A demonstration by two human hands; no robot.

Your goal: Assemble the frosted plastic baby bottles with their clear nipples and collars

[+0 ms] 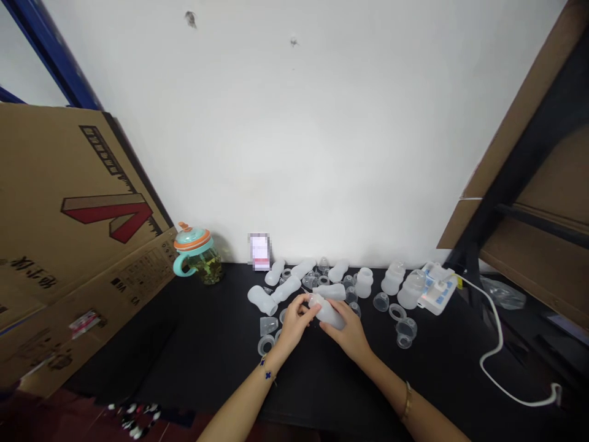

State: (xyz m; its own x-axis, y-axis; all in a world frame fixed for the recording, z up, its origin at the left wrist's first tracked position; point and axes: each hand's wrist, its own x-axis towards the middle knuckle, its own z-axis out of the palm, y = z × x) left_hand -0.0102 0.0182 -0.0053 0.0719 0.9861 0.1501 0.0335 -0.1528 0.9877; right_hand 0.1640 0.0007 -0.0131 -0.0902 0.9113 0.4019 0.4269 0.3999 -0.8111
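Observation:
Both my hands hold one whitish translucent baby bottle (330,314), tilted over the black table. My right hand (348,331) wraps round its body. At the bottle's top end, my left hand (297,319) has its fingers closed on the neck, where a clear piece partly shows between them. Just behind my hands lie more bottle bodies, such as one bottle (261,299) on its side at the left. By my left wrist are a clear cap (269,325) and a ring (265,345). An upright open bottle (364,282) stands beyond my right hand.
Capped bottles (393,278) stand at the right beside a white power strip (439,288) with a white cable (494,331). Loose caps (405,331) lie nearer. At the left stand a jug of tea (202,255) and a large carton (83,233). A phone (260,252) leans on the wall.

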